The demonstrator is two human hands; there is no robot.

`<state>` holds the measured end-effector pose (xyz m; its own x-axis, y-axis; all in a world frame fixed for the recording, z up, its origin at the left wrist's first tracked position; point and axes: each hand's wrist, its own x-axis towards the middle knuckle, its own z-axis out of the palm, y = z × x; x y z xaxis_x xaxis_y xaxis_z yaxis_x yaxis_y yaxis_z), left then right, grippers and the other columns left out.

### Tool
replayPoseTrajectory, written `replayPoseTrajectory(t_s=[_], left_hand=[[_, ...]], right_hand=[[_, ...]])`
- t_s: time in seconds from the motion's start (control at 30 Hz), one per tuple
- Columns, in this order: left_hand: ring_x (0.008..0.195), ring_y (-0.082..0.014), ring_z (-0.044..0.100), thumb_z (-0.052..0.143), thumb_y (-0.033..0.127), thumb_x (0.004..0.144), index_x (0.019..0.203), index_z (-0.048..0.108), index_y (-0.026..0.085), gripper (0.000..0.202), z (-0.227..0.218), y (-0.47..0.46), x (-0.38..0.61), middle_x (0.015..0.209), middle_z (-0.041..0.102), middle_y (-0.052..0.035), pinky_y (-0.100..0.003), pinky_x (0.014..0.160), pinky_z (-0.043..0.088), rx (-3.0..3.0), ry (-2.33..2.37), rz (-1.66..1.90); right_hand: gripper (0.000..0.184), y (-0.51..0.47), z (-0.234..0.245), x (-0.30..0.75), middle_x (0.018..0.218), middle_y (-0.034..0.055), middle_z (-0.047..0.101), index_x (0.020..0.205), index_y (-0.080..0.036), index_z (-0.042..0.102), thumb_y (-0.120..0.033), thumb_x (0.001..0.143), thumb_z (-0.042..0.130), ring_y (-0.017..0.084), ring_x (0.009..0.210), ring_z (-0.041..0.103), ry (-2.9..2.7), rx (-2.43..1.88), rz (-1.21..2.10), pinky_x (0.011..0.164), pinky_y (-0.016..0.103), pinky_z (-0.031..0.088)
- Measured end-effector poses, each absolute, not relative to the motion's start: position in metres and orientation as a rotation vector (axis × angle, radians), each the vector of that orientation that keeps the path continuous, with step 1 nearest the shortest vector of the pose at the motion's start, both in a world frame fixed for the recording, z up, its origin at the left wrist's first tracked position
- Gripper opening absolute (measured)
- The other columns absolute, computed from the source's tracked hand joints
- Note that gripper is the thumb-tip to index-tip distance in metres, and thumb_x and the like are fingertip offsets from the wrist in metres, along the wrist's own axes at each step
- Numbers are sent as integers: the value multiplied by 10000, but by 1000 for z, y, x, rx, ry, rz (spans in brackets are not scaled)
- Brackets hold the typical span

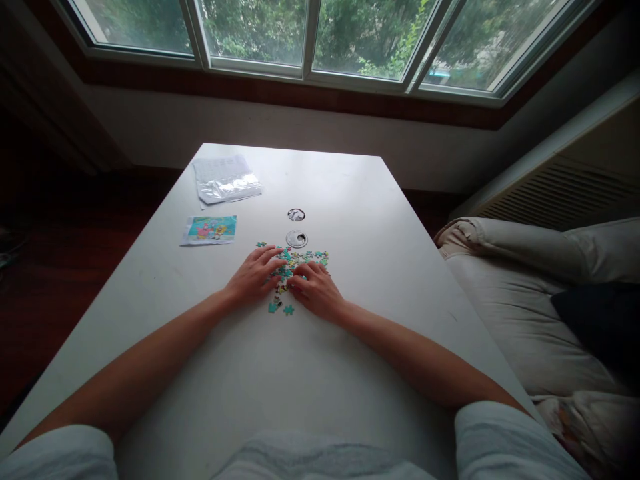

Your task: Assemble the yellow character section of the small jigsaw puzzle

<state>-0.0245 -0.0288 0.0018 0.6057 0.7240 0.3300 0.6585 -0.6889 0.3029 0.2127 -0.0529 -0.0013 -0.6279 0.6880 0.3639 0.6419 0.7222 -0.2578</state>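
Small jigsaw puzzle pieces (285, 272), mostly teal with some yellow, lie in a loose heap on the white table. My left hand (257, 273) rests at the heap's left side, its fingers apart and reaching over the pieces. From the right, my right hand (315, 288) lies over the heap with bent, spread fingers touching pieces. No piece is visibly lifted in either hand. A few pieces lie nearer to me, among them a teal puzzle piece (289, 310). Some of the heap is hidden under my fingers.
A cartoon picture card (213, 230) lies left of the heap, with clear plastic sleeves and paper (227, 179) behind it. Two round metallic pieces, a lid (297, 239) and a disc (296, 215), sit beyond the heap. A beige sofa (515, 287) stands at the right.
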Motion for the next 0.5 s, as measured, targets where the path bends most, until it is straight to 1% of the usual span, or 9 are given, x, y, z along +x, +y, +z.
replayPoseTrajectory(t_s=[0.1, 0.27, 0.4, 0.5], left_hand=[[1385, -272, 409, 535, 255, 955, 1193, 657, 254, 267, 8, -37, -22, 1429, 549, -65, -508, 1177, 348, 2680, 1180, 694], [1218, -269, 507, 562, 280, 950, 998, 685, 243, 137, 19, -50, -14, 1189, 660, -55, -470, 1045, 428, 2705, 1200, 637], [1053, -260, 546, 581, 308, 935, 898, 672, 233, 124, 26, -55, -10, 992, 665, -61, -439, 928, 444, 2739, 1204, 502], [963, -249, 542, 619, 328, 910, 862, 657, 228, 117, 28, -58, -9, 931, 650, -62, -421, 876, 436, 2753, 1197, 439]], right_hand=[[118, -54, 1, 213, 1099, 71, 616, 1029, -239, 668, -291, 987, 571, 238, 1057, 456, -2501, -1068, 182, 892, 383, 352], [100, -57, 4, 212, 1099, 73, 591, 1009, -225, 630, -285, 995, 551, 240, 1061, 449, -2543, -1106, 243, 911, 385, 354], [62, -56, 3, 211, 1082, 74, 582, 1010, -216, 598, -256, 981, 561, 241, 1050, 457, -2552, -1086, 279, 919, 381, 365], [41, -56, 1, 212, 1056, 74, 589, 1001, -217, 584, -224, 966, 566, 244, 1030, 467, -2538, -1065, 275, 916, 383, 365]])
